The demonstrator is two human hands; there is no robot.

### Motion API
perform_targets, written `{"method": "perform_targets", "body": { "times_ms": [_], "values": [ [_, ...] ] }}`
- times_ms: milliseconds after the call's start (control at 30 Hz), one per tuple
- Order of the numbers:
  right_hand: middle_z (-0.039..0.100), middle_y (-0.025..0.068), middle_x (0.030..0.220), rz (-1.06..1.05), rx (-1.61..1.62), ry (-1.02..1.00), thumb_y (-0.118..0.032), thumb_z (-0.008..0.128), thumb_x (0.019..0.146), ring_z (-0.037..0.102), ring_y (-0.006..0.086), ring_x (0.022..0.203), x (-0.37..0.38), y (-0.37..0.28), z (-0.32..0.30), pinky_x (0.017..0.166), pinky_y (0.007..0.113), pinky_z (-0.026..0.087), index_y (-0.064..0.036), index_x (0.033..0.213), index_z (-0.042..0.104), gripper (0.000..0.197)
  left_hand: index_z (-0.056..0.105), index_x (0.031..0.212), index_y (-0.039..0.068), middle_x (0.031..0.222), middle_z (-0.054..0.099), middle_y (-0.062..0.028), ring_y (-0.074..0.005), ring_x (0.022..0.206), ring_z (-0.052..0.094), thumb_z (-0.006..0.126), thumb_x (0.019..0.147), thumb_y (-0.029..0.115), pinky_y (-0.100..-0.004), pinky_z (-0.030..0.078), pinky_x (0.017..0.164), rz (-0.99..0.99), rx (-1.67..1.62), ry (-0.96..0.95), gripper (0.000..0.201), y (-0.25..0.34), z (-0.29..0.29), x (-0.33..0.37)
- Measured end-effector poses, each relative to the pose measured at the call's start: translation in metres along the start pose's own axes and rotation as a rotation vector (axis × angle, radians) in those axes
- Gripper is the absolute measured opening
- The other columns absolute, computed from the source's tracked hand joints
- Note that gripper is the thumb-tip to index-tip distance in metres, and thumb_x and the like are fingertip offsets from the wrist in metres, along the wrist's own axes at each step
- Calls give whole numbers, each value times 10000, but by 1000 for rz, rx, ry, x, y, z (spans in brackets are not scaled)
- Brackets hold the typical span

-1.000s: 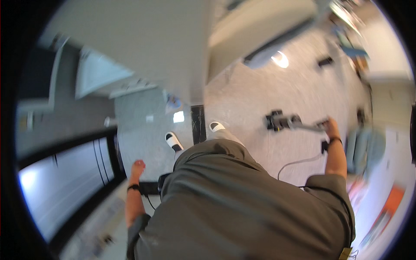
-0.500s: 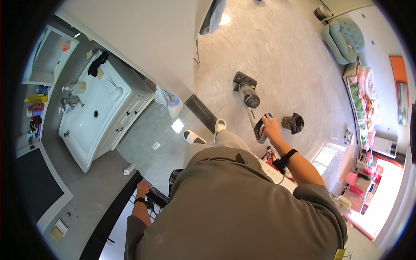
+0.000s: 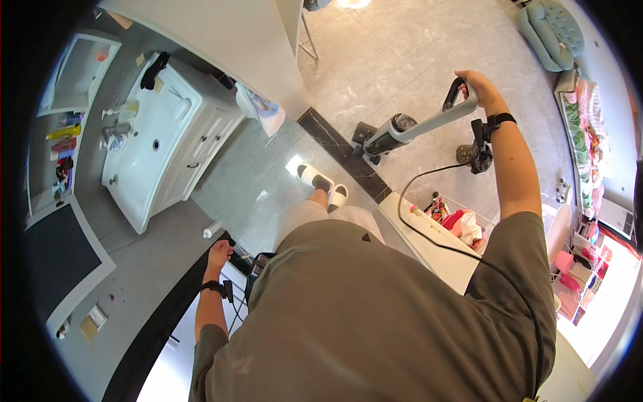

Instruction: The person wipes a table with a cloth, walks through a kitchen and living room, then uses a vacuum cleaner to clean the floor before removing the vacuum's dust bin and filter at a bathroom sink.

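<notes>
Right hand (image 3: 479, 92) farther out, floor cleaner (image 3: 429, 127) turned (head (image 3: 364, 134) now by threshold (image 3: 323, 132))

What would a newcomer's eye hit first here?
First, the grey stick vacuum, gripped in the right hand, its floor head by the dark floor strip. Then the white washbasin at left, on a white cabinet. Lastly, the teal tufted sofa at upper right.

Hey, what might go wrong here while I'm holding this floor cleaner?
The floor cleaner in your right hand stands at the dark floor strip, so its head might catch there. The black cable drooping from your right wristband could snag. A sideways swing might also knock the dark bin nearby.
</notes>
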State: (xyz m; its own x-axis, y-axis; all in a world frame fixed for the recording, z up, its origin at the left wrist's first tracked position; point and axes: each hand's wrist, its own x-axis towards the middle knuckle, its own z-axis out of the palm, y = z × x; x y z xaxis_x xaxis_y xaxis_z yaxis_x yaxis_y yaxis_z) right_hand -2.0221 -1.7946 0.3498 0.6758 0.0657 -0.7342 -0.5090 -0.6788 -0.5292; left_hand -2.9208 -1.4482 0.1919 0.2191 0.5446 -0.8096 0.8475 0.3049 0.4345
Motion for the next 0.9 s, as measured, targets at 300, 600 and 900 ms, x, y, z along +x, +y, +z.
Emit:
{"method": "perform_targets", "body": {
  "times_ms": [300, 600, 900],
  "values": [
    [532, -9, 586, -71, 145, -29, -330, 695, 919, 493, 104, 446, -29, 51, 1, 415, 279, 425, -128, 799, 532, 286, 636, 1011, 97, 835, 700, -58, -174, 708, 685, 577, 935, 203, -344, 527, 566, -347, 95, -220, 143, -116, -41, -69],
    [513, 19, 534, -186, 158, 136, -441, 713, 880, 494, 166, 399, -200, 178, 104, 393, 321, 417, -125, 693, 550, 402, 675, 951, 67, 754, 658, -23, -133, 647, 604, 574, 929, 217, -293, 466, 533, -29, 127, -128, 183, -46, -74, 51],
    [514, 38, 559, -65, 493, 250, -227, 637, 875, 506, 175, 433, -295, 161, 264, 417, 328, 439, -108, 699, 521, 242, 696, 1048, 70, 893, 734, -138, -310, 821, 704, 648, 907, 288, -408, 549, 757, 380, 450, -98, 264, -40, -192, 222]
  ]
}}
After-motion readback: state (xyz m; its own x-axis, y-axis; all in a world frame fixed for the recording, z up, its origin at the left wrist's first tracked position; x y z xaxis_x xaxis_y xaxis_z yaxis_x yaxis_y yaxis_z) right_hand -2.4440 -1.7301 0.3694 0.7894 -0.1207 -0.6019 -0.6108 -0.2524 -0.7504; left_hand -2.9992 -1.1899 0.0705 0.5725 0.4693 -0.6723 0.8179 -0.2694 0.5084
